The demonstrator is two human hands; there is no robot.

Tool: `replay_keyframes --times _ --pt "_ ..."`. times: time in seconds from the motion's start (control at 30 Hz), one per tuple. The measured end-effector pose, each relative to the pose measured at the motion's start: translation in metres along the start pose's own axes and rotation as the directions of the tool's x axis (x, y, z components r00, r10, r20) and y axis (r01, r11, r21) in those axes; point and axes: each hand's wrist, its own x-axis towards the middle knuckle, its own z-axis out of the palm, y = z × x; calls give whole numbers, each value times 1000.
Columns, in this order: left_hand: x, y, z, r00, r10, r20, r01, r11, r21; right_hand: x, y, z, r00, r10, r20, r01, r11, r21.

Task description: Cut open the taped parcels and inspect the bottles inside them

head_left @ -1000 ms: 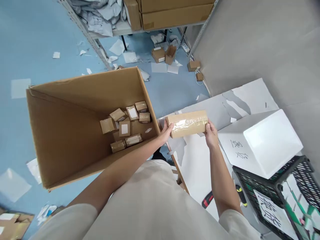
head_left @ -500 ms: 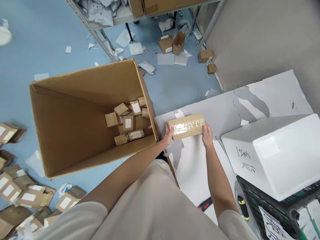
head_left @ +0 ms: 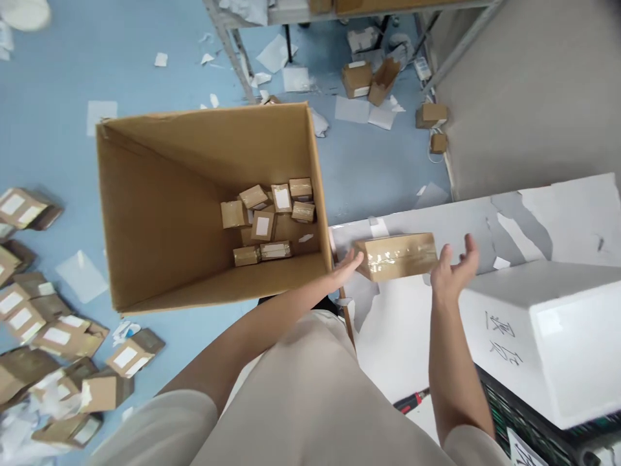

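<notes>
Parcel [head_left: 398, 257], brown and bound with shiny clear tape, is placed between the two hands, at the tabletop [head_left: 388, 343]; whether its full weight is borne there cannot be told.

Far to the left of the hands, boxes [head_left: 55, 335] with white labels are strewn over the floor [head_left: 145, 90], some overlapped by others. Nearer, just left of the left hand, stands a large carton [head_left: 155, 213], open at the top. Inside it, small boxes [head_left: 262, 226] are gathered toward the end closest to the hands, several marked with white labels. Beyond it, the edge of a shelf [head_left: 292, 14] is seen.

By the left hand [head_left: 346, 269] the parcel is touched at its left end; the fingers are stretched out along it and are not closed around it. Well beyond the hands, brown packages [head_left: 356, 79] and loose paper [head_left: 352, 110] are spread on the floor. Between the forearms, closer to the body than the hands, a red and black tool [head_left: 408, 402] is laid on the tabletop.

The right hand [head_left: 455, 270] is held spread, its fingers parted, just beside the parcel's right end and apart from it. To the right of that hand, a white bin [head_left: 507, 333] is marked with black handwriting; below it, nearer the body, a black crate [head_left: 504, 408] is partly hidden.
</notes>
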Motion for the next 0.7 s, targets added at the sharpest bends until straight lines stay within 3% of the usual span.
replay_keyframes --times 0.07,0.1,0.13,0.2,0.27,0.3,0.4,0.5,0.6,0.7 --pt "-13 23 -41 1000 0 -26 0 1000 21 6 -64 26 969 -192 158 187 981 46" --pt "-20 35 -68 999 15 -41 -14 1000 23 6 -96 49 915 -272 298 255 962 96" --pt "-27 46 -100 997 32 -67 -29 999 34 3 -126 76 842 -338 421 305 941 145" --pt "-38 61 -171 964 77 -254 -44 990 135 -11 -171 144 626 -397 671 375 908 188" --pt "-42 63 -245 833 111 -542 37 966 256 -30 -192 221 442 -316 840 422 899 117" --pt "-40 59 -281 796 98 -597 74 964 257 -41 -192 260 378 -222 899 433 901 40" --pt "-18 32 -371 743 47 -668 170 952 255 -68 -161 370 264 113 958 443 868 -225" --pt "23 -8 -434 719 -16 -695 275 924 264 -87 -104 463 216 273 937 455 822 -344" --pt "73 -51 -473 709 -109 -696 382 890 249 -99 -43 539 179 323 929 475 799 -369" --pt "119 -94 -495 704 -203 -681 460 861 218 -104 7 601 158 341 927 494 785 -373"
